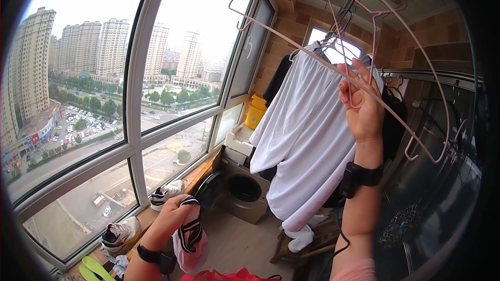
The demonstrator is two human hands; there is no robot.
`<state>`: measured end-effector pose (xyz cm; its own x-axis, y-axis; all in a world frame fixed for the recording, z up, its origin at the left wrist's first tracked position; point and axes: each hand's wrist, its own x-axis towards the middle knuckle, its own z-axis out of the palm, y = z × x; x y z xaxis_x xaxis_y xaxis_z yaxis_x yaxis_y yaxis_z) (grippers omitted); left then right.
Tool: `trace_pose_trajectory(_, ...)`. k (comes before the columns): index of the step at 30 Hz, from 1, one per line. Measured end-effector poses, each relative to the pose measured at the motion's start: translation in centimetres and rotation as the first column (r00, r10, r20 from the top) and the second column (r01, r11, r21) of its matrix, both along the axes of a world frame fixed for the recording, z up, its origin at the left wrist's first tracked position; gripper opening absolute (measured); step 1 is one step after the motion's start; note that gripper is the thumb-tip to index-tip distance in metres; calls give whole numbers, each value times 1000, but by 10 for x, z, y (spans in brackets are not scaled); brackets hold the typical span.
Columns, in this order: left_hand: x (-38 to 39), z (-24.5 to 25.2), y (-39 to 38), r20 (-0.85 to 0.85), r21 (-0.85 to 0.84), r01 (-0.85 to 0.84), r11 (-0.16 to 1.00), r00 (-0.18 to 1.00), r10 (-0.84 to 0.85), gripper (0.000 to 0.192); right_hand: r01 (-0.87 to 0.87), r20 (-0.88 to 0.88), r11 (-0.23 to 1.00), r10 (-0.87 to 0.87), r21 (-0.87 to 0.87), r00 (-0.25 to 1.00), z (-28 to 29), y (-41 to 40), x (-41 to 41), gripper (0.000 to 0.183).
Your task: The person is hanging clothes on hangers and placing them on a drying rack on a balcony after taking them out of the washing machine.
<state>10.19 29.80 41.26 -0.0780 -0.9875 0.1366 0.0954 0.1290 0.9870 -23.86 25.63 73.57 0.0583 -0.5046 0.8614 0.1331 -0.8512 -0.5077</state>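
Note:
In my left hand [172, 214] is a bunched pink garment [191, 253] with black-and-white striped trim, hanging below my fist. My right hand [361, 105] is raised, its fingers curled at the lower end of a narrow pink clothes hanger [373, 43]. A wider pink hanger [293, 41], with small hooks at its ends, crosses in front of that hand. Just behind my right hand hang white shorts [304, 113] with a grey waistband. Dark clothes [275, 80] hang partly hidden behind the shorts.
Large windows [134, 86] line the left side. Shoes [121, 234] and yellow-green insoles [95, 269] lie along the sill. Beyond are a front-loading washer [244, 191] with its round door open and a yellow bucket [256, 111]. A wooden stool [285, 248] stands below the shorts.

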Motion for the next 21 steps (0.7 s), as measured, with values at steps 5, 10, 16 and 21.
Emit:
trace_pose_trajectory(5, 8, -12, -11, -15, -105, -48, 993, 999, 46, 19, -210, 40, 879, 214, 428, 976, -75, 0, -4, 57)
trace_pose_trajectory(10, 26, -9, -19, -165, -88, -122, 989, 981, 107, 30, -207, -91, 688, 371, 695, 924, -205, -2, -22, 62)
trace_pose_trajectory(16, 54, -8, -28, -233, -97, -208, 973, 956, 181, 31, -173, -136, 348, 706, 921, 695, -352, 29, -69, 51)
trace_pose_trajectory(21, 59, -9, -31, -198, -76, -253, 965, 952, 234, 28, -77, -43, 143, 689, 987, 723, -382, 47, -68, 45)
